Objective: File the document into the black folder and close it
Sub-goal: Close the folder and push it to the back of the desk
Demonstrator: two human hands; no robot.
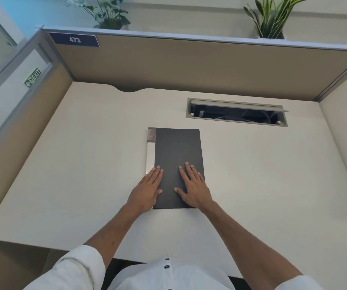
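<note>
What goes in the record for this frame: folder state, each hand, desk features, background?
folder: black folder lies closed and flat on the desk; contents hidden
left edge: pale strip beside the black cover
left hand: flat, fingers straight, over the folder's lower left edge
right hand: flat, fingers spread, on the cover's lower right
desk feature: cable hatch, lid open, cables inside
background: partition label reading 473
</note>
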